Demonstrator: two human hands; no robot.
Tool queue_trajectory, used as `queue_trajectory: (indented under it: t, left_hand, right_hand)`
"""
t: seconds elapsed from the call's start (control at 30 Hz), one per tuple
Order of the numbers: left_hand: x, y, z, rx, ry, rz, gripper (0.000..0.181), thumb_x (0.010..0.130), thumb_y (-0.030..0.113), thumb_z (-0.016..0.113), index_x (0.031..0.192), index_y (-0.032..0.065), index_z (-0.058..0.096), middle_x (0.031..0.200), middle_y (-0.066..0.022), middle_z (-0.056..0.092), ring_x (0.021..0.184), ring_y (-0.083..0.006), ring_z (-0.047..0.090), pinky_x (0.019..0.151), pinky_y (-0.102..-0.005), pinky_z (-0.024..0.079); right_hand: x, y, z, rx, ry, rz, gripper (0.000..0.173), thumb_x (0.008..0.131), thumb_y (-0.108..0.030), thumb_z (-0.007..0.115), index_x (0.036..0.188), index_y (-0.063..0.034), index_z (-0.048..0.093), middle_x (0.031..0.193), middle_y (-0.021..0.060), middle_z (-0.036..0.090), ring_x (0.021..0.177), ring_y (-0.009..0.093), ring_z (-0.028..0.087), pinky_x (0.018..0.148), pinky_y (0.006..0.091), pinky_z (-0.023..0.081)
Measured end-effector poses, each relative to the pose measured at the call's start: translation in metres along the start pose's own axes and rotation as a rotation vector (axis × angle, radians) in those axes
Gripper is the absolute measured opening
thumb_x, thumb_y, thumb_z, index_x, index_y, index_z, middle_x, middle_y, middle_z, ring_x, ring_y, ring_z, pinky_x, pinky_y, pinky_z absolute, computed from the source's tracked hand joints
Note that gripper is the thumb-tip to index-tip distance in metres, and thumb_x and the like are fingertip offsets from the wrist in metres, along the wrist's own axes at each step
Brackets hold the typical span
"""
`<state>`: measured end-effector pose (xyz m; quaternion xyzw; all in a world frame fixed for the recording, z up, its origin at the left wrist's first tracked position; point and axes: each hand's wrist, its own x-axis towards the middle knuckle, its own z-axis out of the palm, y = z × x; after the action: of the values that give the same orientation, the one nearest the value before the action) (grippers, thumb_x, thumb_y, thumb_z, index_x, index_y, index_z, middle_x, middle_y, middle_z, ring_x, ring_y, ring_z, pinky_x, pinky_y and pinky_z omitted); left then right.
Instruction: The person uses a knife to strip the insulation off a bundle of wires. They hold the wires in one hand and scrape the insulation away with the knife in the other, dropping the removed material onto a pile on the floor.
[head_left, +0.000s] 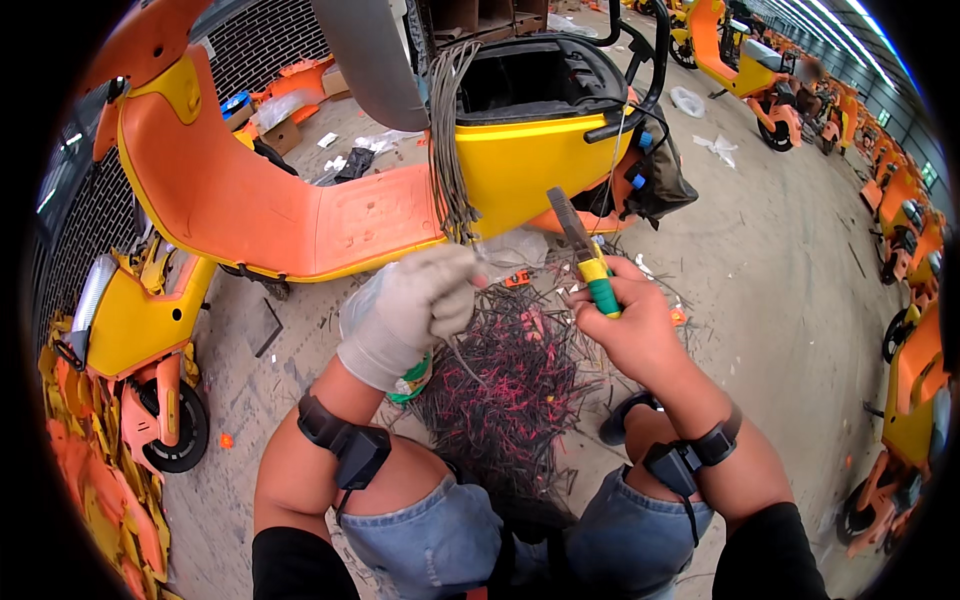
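My left hand (424, 307) wears a pale knit glove, and its fingers are curled around a thin grey cable (466, 361) whose end hangs below the fist. Most of that cable is hidden by the hand. In my bare right hand (637, 315) is a pair of pliers (576, 232) with yellow and green wrapped handles, its dark head pointing up and to the left. A bundle of grey cables (450, 142) hangs over the yellow and orange scooter body (525, 161) just beyond my left hand. Below both hands lies a heap of black and red wire scraps (502, 382).
An open black storage bin (540, 79) sits in the scooter's rear. Another scooter front (150, 322) stands at left beside piled orange and yellow panels (105, 480). Scooters (911, 300) line the right. A green bag (412, 379) lies by the scraps. A person (808, 94) is far off.
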<state>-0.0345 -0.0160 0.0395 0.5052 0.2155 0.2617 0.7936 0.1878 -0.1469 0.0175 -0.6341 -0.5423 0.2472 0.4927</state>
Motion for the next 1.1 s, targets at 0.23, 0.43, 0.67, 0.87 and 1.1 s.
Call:
queue_trajectory:
  t: [0.23, 0.43, 0.67, 0.87, 1.1]
  left_hand:
    - [0.006, -0.009, -0.001, 0.189, 0.033, 0.041, 0.031, 0.106, 0.023, 0.041, 0.109, -0.0038, 0.054, 0.068, 0.0015, 0.041, 0.055, -0.0078, 0.037, 0.051, -0.0226, 0.030]
    - [0.015, -0.015, 0.027, 0.357, 0.068, 0.008, 0.029, 0.106, 0.020, 0.042, 0.119, -0.0024, 0.055, 0.077, 0.0001, 0.051, 0.065, -0.0081, 0.046, 0.057, -0.0216, 0.037]
    - [0.028, -0.028, 0.022, 0.361, 0.029, 0.051, 0.028, 0.106, 0.022, 0.043, 0.122, 0.0010, 0.054, 0.079, 0.0006, 0.054, 0.065, -0.0059, 0.051, 0.058, -0.0202, 0.043]
    - [0.027, -0.028, 0.028, 0.405, 0.075, 0.037, 0.028, 0.106, 0.023, 0.045, 0.120, 0.0010, 0.056, 0.079, 0.0007, 0.054, 0.065, -0.0059, 0.051, 0.058, -0.0203, 0.043]
    - [0.028, -0.027, 0.032, 0.417, 0.086, 0.052, 0.031, 0.105, 0.023, 0.047, 0.123, -0.0005, 0.055, 0.082, -0.0004, 0.057, 0.067, -0.0062, 0.054, 0.059, -0.0205, 0.045]
  right_hand:
    - [0.010, 0.016, -0.008, 0.369, 0.052, 0.433, 0.025, 0.084, -0.010, 0.068, 0.104, 0.0046, 0.066, 0.083, 0.0030, 0.063, 0.074, 0.013, 0.059, 0.071, 0.0265, 0.048]
    - [0.025, 0.024, 0.009, 0.712, 0.056, 0.645, 0.020, 0.084, -0.011, 0.071, 0.099, 0.0012, 0.066, 0.078, 0.0043, 0.059, 0.065, 0.015, 0.056, 0.059, 0.0277, 0.046]
    - [0.029, 0.006, 0.017, 0.868, 0.020, 0.553, 0.035, 0.086, -0.014, 0.070, 0.116, 0.0011, 0.065, 0.085, 0.0017, 0.059, 0.070, 0.013, 0.055, 0.064, 0.0280, 0.049]
    - [0.032, 0.011, 0.023, 1.078, -0.114, 0.597, 0.030, 0.089, -0.016, 0.069, 0.114, -0.0011, 0.062, 0.085, 0.0053, 0.060, 0.076, 0.016, 0.059, 0.071, 0.0337, 0.054]
    - [0.030, 0.007, 0.032, 0.993, -0.100, 0.584, 0.026, 0.085, -0.016, 0.075, 0.105, -0.0025, 0.065, 0.082, 0.0037, 0.059, 0.075, 0.015, 0.059, 0.068, 0.0319, 0.053]
